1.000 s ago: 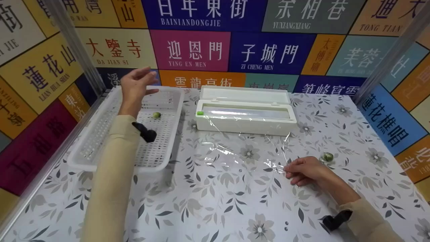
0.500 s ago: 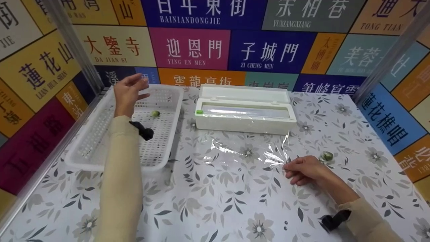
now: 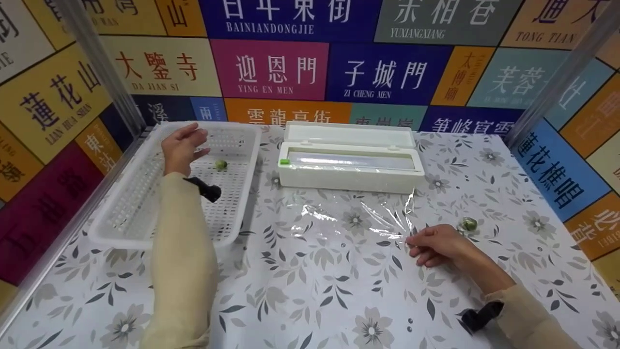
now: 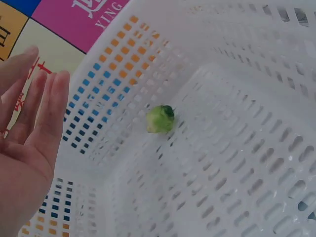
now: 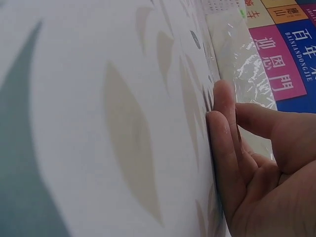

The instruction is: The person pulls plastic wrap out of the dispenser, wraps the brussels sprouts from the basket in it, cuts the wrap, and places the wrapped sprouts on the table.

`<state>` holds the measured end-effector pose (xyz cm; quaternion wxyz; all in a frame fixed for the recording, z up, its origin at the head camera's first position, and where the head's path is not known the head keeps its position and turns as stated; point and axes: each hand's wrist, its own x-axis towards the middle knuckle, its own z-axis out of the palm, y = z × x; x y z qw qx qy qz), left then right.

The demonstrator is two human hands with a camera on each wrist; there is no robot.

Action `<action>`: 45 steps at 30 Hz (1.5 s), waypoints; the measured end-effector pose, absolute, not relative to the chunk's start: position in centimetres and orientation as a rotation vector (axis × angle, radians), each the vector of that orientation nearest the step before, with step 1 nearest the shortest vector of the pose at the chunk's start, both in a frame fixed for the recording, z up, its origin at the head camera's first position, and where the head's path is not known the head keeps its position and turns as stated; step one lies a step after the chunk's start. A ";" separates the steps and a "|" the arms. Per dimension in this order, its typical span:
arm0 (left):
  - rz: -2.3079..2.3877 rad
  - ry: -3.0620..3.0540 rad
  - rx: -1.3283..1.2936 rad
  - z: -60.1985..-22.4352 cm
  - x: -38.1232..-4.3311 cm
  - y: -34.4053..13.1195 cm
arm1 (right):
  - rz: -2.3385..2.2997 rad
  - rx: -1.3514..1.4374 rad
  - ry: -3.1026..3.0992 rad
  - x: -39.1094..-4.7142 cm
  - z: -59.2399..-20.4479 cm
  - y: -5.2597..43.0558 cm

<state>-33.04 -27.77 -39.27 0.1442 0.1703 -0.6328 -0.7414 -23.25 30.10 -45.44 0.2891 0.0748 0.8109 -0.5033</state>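
Observation:
My left hand (image 3: 180,149) hovers over the white perforated basket (image 3: 121,242), its fingers loosely bent and holding nothing. A small green Brussels sprout (image 4: 160,119) lies on the basket floor to the right of that hand. My right hand (image 3: 436,245) pinches the front right corner of a clear sheet of cling film (image 3: 329,218) between thumb and fingers, low over the tabletop. The film runs out of a white cling film dispenser (image 3: 348,180) whose lid stands open. Behind the right hand sits another sprout (image 3: 468,224), shiny as if wrapped in film.
A green slider (image 3: 284,162) sits at the left end of the dispenser. A floral cloth (image 3: 290,310) covers the table. Walls with colourful sign panels (image 3: 271,70) enclose the back and both sides.
My left hand has moved left and lowered towards the basket, still holding nothing. The right hand keeps its pinch on the film, where creases now fan out from the corner.

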 end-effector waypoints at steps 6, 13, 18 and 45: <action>-2.048 -1.927 0.531 -41.2 -33.8 -27.4 | -1.355 0.195 2.150 -23.2 -45.7 30.1; -2.161 -1.885 0.603 -42.2 -33.6 -26.7 | -1.358 0.215 2.158 -22.8 -45.6 30.3; -2.167 -1.916 0.713 -43.0 -33.5 -26.5 | -1.365 0.227 2.147 -22.8 -45.5 30.5; -1.738 -2.422 0.920 -44.9 -35.3 -25.3 | -1.385 0.244 2.142 -23.2 -45.7 30.3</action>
